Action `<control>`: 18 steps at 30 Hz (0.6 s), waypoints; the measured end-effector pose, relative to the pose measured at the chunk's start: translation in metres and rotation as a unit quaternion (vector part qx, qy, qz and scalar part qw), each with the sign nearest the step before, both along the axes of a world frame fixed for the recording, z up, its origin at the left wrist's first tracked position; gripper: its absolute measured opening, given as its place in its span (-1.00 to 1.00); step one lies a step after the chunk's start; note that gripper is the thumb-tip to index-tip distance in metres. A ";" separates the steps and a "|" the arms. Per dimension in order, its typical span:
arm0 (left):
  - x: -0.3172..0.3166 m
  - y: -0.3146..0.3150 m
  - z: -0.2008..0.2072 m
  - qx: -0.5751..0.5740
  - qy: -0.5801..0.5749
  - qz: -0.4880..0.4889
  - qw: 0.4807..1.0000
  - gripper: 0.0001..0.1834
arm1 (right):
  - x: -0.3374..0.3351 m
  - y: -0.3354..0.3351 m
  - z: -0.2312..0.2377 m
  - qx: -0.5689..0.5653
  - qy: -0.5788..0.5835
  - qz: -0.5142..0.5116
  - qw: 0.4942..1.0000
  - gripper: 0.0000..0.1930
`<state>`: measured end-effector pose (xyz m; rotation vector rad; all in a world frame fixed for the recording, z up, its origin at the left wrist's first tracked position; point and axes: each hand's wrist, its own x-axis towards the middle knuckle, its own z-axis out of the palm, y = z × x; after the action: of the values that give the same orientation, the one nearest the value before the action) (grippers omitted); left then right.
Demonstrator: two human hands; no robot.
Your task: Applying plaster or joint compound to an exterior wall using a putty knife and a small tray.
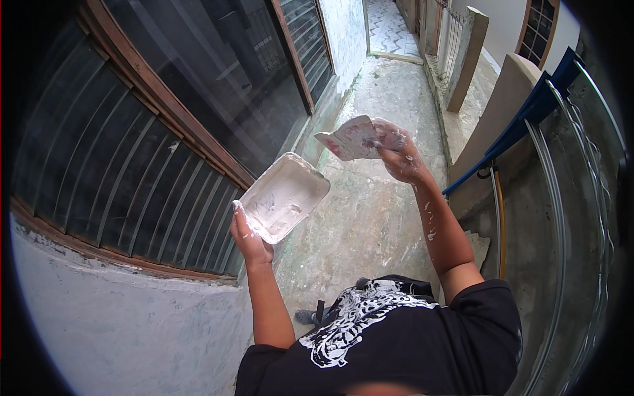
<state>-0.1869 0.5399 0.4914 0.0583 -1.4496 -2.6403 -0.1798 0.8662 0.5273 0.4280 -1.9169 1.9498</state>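
Observation:
My left hand [249, 239] grips a shallow, rounded rectangular white tub [313, 167] by its near left side, thumb over the rim. White paste [281, 198] smears the tub's inside, with a few darker marks. Up and to the right of it, my right hand [400, 156] is closed on a thin, flat, paste-smeared piece [350, 140] with reddish patches and a bent edge. What that piece is made of I cannot tell. It is held in the air, apart from the tub. White splashes mark my right hand and forearm.
On the left, a louvred window [132, 171] in a brown wooden frame sits above a pale plastered wall [132, 317]. A stained concrete walkway [370, 224] runs ahead to a tiled floor [394, 30]. Along the right stand a concrete post [467, 59], a blue sheet [522, 115] and metal rods [551, 198].

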 end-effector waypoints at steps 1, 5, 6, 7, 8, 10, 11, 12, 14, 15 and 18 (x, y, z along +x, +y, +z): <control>0.000 -0.001 -0.001 -0.015 0.008 0.004 1.000 -0.55 | 0.001 -0.002 0.008 0.019 -0.020 0.013 1.000 -0.56; -0.001 0.000 -0.005 -0.082 0.036 0.020 0.996 -0.54 | -0.012 -0.012 0.001 0.023 0.017 0.000 1.000 -0.65; 0.001 0.002 -0.002 -0.072 0.024 0.014 0.997 -0.55 | -0.013 -0.017 0.000 0.028 0.018 0.005 0.999 -0.65; 0.002 0.005 -0.001 -0.062 0.012 0.009 0.998 -0.57 | -0.014 -0.025 -0.001 -0.037 0.037 -0.008 0.999 -0.66; 0.003 0.005 -0.002 -0.059 0.012 0.014 0.998 -0.57 | -0.013 -0.035 -0.001 -0.105 0.056 -0.020 0.993 -0.67; 0.004 0.006 -0.002 -0.059 0.009 0.012 0.998 -0.57 | -0.006 -0.049 -0.004 -0.101 0.056 -0.022 0.993 -0.66; 0.004 0.007 -0.003 -0.056 0.010 0.018 0.998 -0.57 | -0.003 -0.055 -0.005 -0.101 0.056 -0.030 0.993 -0.66; 0.004 0.007 -0.004 -0.046 0.007 0.026 0.999 -0.62 | 0.001 -0.061 -0.007 -0.102 0.056 -0.038 0.993 -0.65; 0.003 0.007 -0.007 -0.034 0.004 0.034 0.999 -0.65 | 0.002 -0.067 -0.020 -0.110 0.060 -0.050 0.991 -0.64; 0.002 0.007 -0.009 -0.037 0.008 0.040 0.998 -0.66 | 0.004 -0.068 -0.025 -0.132 0.065 -0.053 0.988 -0.60; 0.003 0.005 -0.011 -0.045 0.012 0.045 0.998 -0.67 | 0.006 -0.068 -0.026 -0.167 0.069 -0.064 0.981 -0.56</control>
<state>-0.1842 0.5444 0.4801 0.0812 -1.5195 -2.4927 -0.1739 0.7983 0.5018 0.3257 -1.4585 2.0473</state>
